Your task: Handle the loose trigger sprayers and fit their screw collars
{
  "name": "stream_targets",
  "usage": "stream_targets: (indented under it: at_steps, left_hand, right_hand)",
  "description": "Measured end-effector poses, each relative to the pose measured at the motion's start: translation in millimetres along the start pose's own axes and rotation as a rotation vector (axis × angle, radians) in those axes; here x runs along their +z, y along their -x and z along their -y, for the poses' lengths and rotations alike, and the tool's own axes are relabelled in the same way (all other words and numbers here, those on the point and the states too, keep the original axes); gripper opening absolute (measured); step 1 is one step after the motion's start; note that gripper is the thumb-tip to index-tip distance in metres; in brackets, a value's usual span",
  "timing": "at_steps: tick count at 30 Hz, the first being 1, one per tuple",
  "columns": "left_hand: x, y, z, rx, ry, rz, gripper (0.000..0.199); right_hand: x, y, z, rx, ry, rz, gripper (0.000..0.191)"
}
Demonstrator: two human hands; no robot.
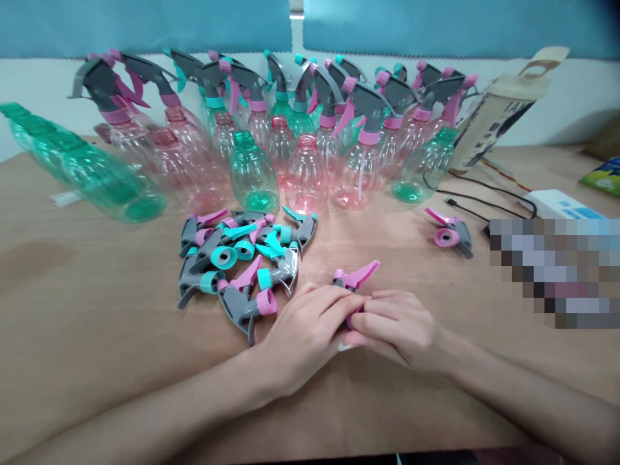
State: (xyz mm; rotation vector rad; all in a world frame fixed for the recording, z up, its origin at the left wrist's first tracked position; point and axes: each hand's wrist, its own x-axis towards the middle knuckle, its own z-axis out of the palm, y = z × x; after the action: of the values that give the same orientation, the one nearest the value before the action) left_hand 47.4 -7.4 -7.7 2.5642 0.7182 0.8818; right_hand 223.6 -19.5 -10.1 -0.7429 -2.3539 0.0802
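Observation:
Both my hands meet over one grey and pink trigger spray head [356, 276] near the middle of the table. My left hand [310, 329] wraps round its grey body, which is mostly hidden under the fingers. The fingers of my right hand [402, 326] are closed at its pink collar, and they touch my left fingertips. The pink trigger sticks out above the hands, pointing up and right. Left of my hands lies a pile of loose spray heads [225, 255] in grey with pink or turquoise parts. Another pink and grey spray head [450, 236] lies alone to the right.
Behind stand rows of clear pink bottles [307, 177] and green bottles [254, 174], several with spray heads fitted. More green bottles [116, 184] stand at the left. A tall beige cup [501, 119], a black cable [513, 192] and a white box [564, 203] are at the right.

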Motion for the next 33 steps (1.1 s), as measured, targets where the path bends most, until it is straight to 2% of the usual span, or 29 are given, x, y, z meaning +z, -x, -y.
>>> stream_targets:
  at_steps: [5, 10, 19, 23, 30, 33]
  left_hand:
    - [-0.6, -2, -1, -0.018, -0.001, 0.007, 0.039]
    - [-2.5, -1, -2, -0.061, 0.008, 0.031, 0.034]
    - [-4.5, 2, 3, -0.154, 0.066, -0.004, 0.029]
    - [-4.6, 3, 3, -0.167, 0.070, 0.000, 0.029]
    - [-4.9, 4, 3, -0.178, 0.027, 0.006, 0.033]
    - [-5.7, 3, 2, -0.195, 0.037, 0.000, 0.028]
  right_hand:
    - [-1, 1, 3, 0.033, 0.024, -0.048, 0.047]
    - [-4, 0, 3, 0.048, -0.045, -0.070, 0.043]
    - [-4, 7, -3, 0.343, -0.204, -0.136, 0.013]
    - [-1, 10, -4, 0.406, -0.245, -0.144, 0.019]
    - [-8, 3, -3, 0.388, -0.140, -0.149, 0.010]
    - [-14, 4, -7, 0.479, -0.208, -0.197, 0.011]
